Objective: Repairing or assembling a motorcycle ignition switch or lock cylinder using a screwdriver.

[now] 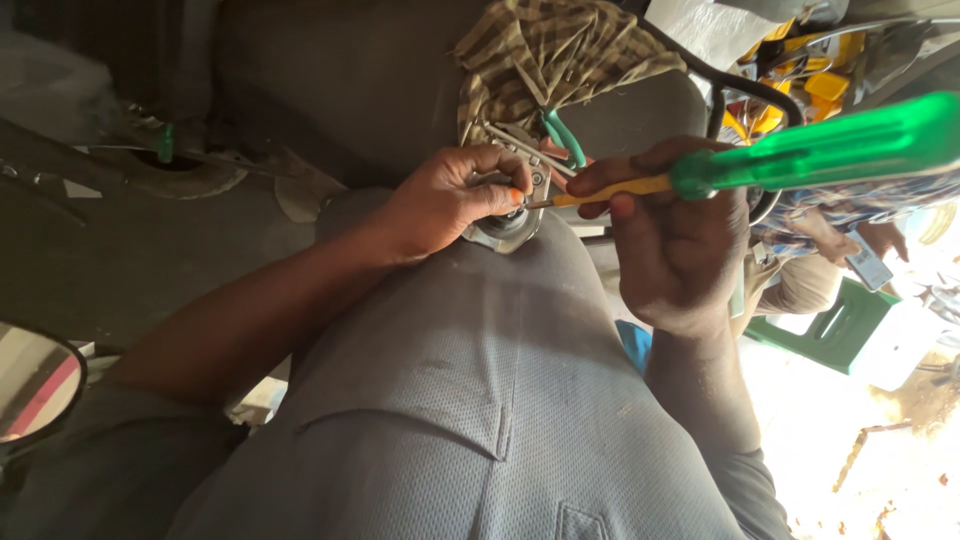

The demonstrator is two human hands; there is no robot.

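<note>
Two hands worked on the person's grey-trousered knee (500, 330): the left hand (450, 200) was clamped around a small round metal part (508, 228), while the right hand (670, 240) gripped a green-handled screwdriver (800, 155), its tip touching that part.

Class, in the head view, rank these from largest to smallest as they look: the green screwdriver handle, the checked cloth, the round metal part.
1. checked cloth
2. green screwdriver handle, nearer the camera, so unsure
3. round metal part, partly hidden by the left hand

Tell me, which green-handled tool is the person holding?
The screwdriver, gripped in the right hand, with a long see-through green handle. The green-handled pliers lie loose on the checked cloth.
</note>
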